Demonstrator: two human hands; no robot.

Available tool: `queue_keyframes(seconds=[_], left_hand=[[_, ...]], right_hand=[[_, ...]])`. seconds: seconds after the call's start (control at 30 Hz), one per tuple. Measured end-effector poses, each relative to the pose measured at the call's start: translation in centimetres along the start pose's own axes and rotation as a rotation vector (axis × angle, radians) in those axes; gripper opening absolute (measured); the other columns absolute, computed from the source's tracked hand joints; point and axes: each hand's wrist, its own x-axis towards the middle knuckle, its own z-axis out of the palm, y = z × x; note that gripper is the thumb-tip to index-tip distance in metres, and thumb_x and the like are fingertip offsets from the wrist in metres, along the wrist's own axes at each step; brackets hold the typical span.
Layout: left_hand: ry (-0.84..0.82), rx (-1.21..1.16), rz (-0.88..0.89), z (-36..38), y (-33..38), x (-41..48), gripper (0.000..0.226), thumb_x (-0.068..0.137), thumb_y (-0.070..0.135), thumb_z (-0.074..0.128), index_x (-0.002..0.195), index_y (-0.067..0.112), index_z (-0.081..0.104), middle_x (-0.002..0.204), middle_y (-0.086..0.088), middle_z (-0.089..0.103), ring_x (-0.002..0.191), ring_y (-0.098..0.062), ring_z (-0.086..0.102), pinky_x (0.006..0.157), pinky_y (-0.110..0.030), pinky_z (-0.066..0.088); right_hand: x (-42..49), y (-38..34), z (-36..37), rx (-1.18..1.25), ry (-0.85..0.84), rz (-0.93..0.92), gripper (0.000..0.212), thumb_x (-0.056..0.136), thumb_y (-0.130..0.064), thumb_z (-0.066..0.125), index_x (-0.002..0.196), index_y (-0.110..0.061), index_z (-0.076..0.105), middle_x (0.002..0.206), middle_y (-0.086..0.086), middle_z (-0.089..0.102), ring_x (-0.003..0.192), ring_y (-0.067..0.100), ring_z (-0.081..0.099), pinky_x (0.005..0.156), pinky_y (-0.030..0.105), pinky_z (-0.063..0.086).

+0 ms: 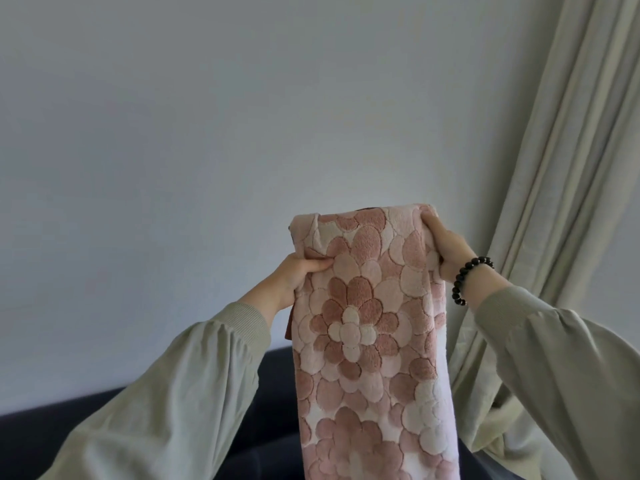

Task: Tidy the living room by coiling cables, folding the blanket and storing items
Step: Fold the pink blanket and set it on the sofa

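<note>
A pink fleece blanket [363, 323] with a raised flower pattern hangs in front of me as a long narrow folded strip, running down past the bottom edge of the view. My left hand [298, 275] pinches its left edge a little below the top. My right hand [446, 247] grips the top right corner, a bit higher than the left hand. A dark bead bracelet [467, 275] sits on my right wrist. The blanket's lower end is out of view.
A plain pale wall [242, 116] fills most of the view. Light grey-green curtains [571, 168] hang at the right, close behind my right arm. A dark sofa back [273, 393] shows low behind the blanket.
</note>
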Motion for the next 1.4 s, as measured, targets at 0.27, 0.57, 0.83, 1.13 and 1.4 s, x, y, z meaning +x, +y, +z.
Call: queue_keyframes(seconds=[0.27, 0.57, 0.83, 1.13, 1.4], left_hand=[[0.078, -0.131, 0.049, 0.2, -0.3, 0.0, 0.015, 0.092, 0.005, 0.059, 0.105, 0.003, 0.066, 0.080, -0.005, 0.075, 0.073, -0.016, 0.072, 0.062, -0.025, 0.058], [0.372, 0.063, 0.149, -2.0, -0.8, 3.2, 0.016, 0.089, 0.009, 0.067, 0.104, 0.007, 0.065, 0.091, -0.005, 0.069, 0.078, -0.013, 0.067, 0.061, -0.016, 0.054], [0.527, 0.174, 0.316, -1.8, 3.7, 6.3, 0.026, 0.083, 0.013, 0.074, 0.108, 0.007, 0.067, 0.100, -0.008, 0.070, 0.094, -0.022, 0.068, 0.082, -0.030, 0.055], [0.403, 0.133, 0.302, -1.2, 1.7, 0.6, 0.029, 0.081, 0.010, 0.075, 0.109, 0.012, 0.066, 0.108, -0.011, 0.070, 0.101, -0.024, 0.068, 0.092, -0.038, 0.053], [0.257, 0.143, -0.066, -1.0, -10.9, -9.9, 0.030, 0.079, 0.006, 0.075, 0.107, 0.012, 0.066, 0.103, -0.010, 0.072, 0.097, -0.024, 0.068, 0.088, -0.038, 0.054]], right_hand=[[-0.4, 4.0, -2.7, -0.031, -0.582, 0.151, 0.081, 0.055, -0.041, 0.088, 0.118, -0.003, 0.056, 0.124, 0.020, 0.060, 0.113, 0.030, 0.060, 0.096, 0.041, 0.049], [3.3, 6.3, 2.0, -0.054, -0.124, 0.037, 0.016, 0.093, -0.018, 0.058, 0.100, -0.004, 0.060, 0.095, 0.010, 0.065, 0.098, 0.029, 0.062, 0.092, 0.042, 0.050], [5.8, 0.6, 2.5, -0.003, -0.217, -0.107, 0.018, 0.097, -0.014, 0.051, 0.107, 0.000, 0.056, 0.087, 0.007, 0.061, 0.079, 0.019, 0.059, 0.082, 0.038, 0.052], [1.6, 1.8, -0.4, -0.006, -0.304, -0.105, 0.013, 0.097, -0.010, 0.049, 0.089, -0.007, 0.059, 0.086, 0.006, 0.063, 0.081, 0.019, 0.062, 0.087, 0.039, 0.049], [-7.6, 15.5, -4.5, -0.007, -0.227, 0.195, 0.034, 0.095, -0.005, 0.050, 0.129, 0.002, 0.051, 0.128, 0.015, 0.057, 0.118, 0.029, 0.055, 0.103, 0.041, 0.042]])
